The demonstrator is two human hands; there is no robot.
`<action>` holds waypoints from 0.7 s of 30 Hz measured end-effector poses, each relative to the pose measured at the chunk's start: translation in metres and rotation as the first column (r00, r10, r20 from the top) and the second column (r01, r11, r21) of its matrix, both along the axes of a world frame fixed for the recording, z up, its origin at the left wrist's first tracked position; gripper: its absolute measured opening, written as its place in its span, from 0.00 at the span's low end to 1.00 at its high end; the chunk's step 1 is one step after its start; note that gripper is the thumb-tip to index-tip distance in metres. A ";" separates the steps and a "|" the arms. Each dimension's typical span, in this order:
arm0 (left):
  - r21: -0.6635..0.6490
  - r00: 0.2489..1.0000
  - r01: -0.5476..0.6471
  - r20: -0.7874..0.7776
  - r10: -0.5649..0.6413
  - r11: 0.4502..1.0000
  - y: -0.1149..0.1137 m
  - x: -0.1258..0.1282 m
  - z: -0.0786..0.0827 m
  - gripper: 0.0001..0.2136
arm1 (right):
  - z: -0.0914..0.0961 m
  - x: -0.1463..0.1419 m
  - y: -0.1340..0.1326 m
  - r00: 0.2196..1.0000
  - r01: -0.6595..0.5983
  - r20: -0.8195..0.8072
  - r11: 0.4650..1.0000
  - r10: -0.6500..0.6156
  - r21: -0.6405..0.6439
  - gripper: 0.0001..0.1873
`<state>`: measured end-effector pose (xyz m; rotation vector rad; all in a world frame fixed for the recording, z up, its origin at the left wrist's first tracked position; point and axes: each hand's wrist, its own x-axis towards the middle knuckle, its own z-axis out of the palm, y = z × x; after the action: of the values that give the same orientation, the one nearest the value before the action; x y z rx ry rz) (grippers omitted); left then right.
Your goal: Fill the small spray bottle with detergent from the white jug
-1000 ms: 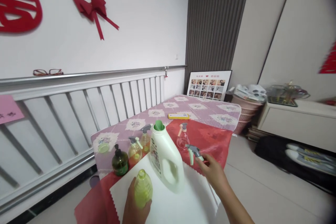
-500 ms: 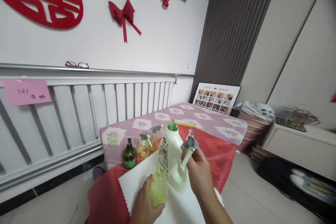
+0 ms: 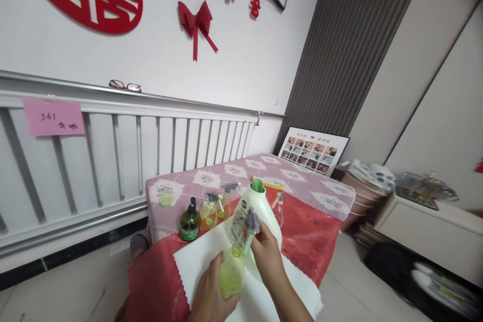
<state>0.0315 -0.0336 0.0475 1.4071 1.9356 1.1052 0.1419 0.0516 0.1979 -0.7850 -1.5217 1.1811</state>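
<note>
My left hand (image 3: 216, 289) is wrapped round a yellow-green ribbed spray bottle (image 3: 231, 274) whose neck is bare. Between the fingers of my right hand (image 3: 267, 251) is a grey and pale green trigger spray head (image 3: 250, 226), held just above and right of that neck. I cannot tell whether its tube has entered the bottle. Close behind stands a big white jug (image 3: 270, 221) with a green funnel-like piece (image 3: 257, 184) in its mouth. My right hand covers part of the jug.
Left of the jug stand a dark green pump bottle (image 3: 189, 224) and two spray bottles (image 3: 210, 214). Behind it are another spray bottle (image 3: 278, 209) and a yellow box (image 3: 269, 182). A white sheet (image 3: 196, 266) and red cloth (image 3: 154, 282) cover the table's near part. A radiator (image 3: 181, 146) runs along the wall.
My right hand has brought the spray head left and down from beside the jug to the bottle's neck. My left hand still holds the bottle. The view has shifted slightly.
</note>
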 end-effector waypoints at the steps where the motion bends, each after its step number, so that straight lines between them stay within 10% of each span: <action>1: 0.003 1.000 0.003 0.001 -0.003 1.000 0.000 0.000 0.000 0.47 | -0.004 0.000 -0.002 1.000 -0.012 0.012 1.000 0.012 -0.005 0.26; 11: -0.013 1.000 0.011 -0.014 -0.011 1.000 -0.002 0.003 0.010 0.48 | -0.048 0.017 -0.005 0.978 -0.131 0.151 0.986 0.146 -0.100 0.24; 21: -0.047 0.999 0.028 -0.033 -0.029 0.999 -0.004 0.003 0.013 0.47 | -0.033 0.025 -0.007 0.919 -0.207 0.337 0.978 0.207 -0.035 0.20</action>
<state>0.0341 -0.0378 0.0605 1.4329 1.9458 1.0235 0.1670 0.0442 0.1645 -0.8763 -1.9295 1.2429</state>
